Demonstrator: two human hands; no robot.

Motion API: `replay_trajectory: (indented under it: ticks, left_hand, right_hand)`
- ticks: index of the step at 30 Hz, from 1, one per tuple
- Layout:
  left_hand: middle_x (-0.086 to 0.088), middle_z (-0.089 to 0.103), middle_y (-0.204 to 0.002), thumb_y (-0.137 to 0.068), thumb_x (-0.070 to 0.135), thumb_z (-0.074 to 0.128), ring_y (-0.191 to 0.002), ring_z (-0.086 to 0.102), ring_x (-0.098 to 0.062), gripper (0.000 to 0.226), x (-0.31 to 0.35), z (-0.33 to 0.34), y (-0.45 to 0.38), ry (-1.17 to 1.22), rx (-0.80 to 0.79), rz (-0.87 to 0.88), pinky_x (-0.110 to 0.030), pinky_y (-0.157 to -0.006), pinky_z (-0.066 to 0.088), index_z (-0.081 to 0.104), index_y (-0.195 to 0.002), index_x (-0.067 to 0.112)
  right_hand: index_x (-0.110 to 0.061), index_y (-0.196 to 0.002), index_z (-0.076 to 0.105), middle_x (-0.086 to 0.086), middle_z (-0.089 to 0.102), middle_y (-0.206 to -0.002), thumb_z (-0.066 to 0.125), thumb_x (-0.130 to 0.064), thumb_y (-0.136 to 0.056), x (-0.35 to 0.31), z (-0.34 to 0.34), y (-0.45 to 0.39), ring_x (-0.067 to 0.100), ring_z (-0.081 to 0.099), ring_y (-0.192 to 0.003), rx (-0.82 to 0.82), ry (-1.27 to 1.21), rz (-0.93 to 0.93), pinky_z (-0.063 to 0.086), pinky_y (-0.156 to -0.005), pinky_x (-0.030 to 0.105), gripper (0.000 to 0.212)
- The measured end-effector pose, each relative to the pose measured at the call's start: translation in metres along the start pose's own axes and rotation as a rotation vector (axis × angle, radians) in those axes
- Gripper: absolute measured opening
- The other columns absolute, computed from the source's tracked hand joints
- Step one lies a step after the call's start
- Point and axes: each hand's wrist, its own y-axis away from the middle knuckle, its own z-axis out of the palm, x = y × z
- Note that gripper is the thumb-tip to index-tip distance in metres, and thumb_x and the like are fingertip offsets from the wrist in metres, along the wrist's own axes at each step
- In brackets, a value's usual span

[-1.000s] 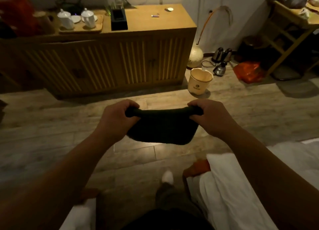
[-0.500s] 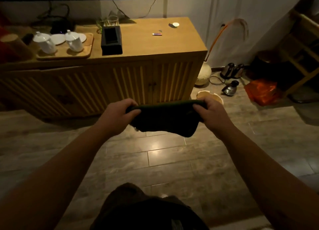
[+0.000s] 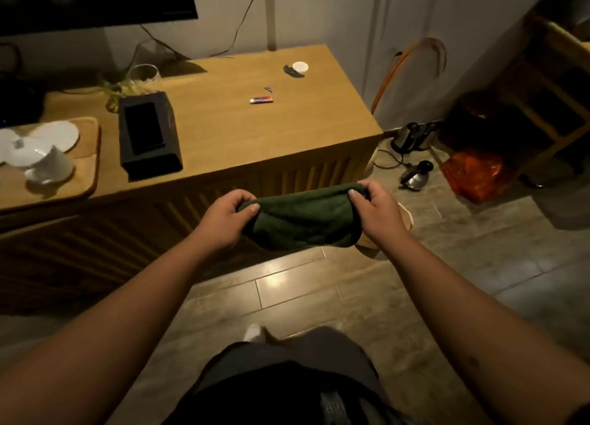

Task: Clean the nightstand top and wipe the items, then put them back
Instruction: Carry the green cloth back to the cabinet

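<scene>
Gripping the green cloth point(image 3: 303, 217) (both ends), hands clear the cabinet edge point(image 3: 287, 166).

Dim, warm yellowish light w/ glare patch on grey plank floor point(image 3: 281, 281). Wooden cabinet's top surface point(image 3: 242, 128) brightest; corners murky. White cups point(image 3: 48, 164) at left edge motion-blurred; wide-angle bends edges.

No legible text; print on small tube point(image 3: 262, 99) unreadable.

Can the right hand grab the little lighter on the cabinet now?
Probably not yet: the right hand is busy gripping the green cloth, short of the cabinet. Nothing blocks the lighter.
</scene>
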Motion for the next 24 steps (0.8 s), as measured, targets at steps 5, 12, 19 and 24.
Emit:
replay_trajectory:
  ticks: [5,12,19,24]
  left_hand:
    - [0.001,0.064,-0.091,-0.094,0.021,0.057,-0.086,0.061,-0.016,0.005,-0.001,-0.004,-0.110,-0.007,0.005,-0.043,-0.032,-0.072,0.052,0.062,-0.092,0.019]
    - [-0.005,0.063,-0.087,-0.094,0.014,0.057,-0.081,0.056,-0.020,0.004,-0.019,0.012,-0.252,-0.061,0.059,-0.117,-0.032,-0.072,0.044,0.059,-0.091,0.012]
    - [-0.007,0.067,-0.090,-0.093,0.014,0.058,-0.085,0.059,-0.024,0.006,-0.043,0.005,-0.343,-0.170,0.069,-0.225,-0.037,-0.076,0.047,0.063,-0.091,0.012]
    - [-0.002,0.065,-0.087,-0.092,0.013,0.059,-0.081,0.056,-0.018,0.006,-0.062,0.002,-0.376,-0.244,0.083,-0.225,-0.024,-0.065,0.033,0.065,-0.094,0.014]
  right_hand:
    - [-0.027,-0.098,0.059,-0.008,0.063,-0.089,0.055,-0.033,-0.093,0.000,0.011,-0.106,0.009,0.060,-0.085,-0.002,0.018,0.029,0.054,-0.067,0.032,0.008]
    - [-0.014,-0.094,0.061,0.007,0.063,-0.085,0.057,-0.031,-0.093,0.037,0.035,-0.270,0.025,0.060,-0.084,-0.142,0.124,0.057,0.051,-0.075,0.044,0.017]
    - [-0.022,-0.084,0.058,-0.007,0.058,-0.072,0.060,-0.027,-0.092,0.050,0.070,-0.377,0.011,0.055,-0.069,-0.289,0.141,0.050,0.044,-0.063,0.030,0.009]
    - [-0.019,-0.077,0.055,-0.009,0.050,-0.063,0.062,-0.031,-0.090,0.054,0.098,-0.422,0.007,0.045,-0.057,-0.292,0.335,-0.028,0.035,-0.053,0.023,0.019]
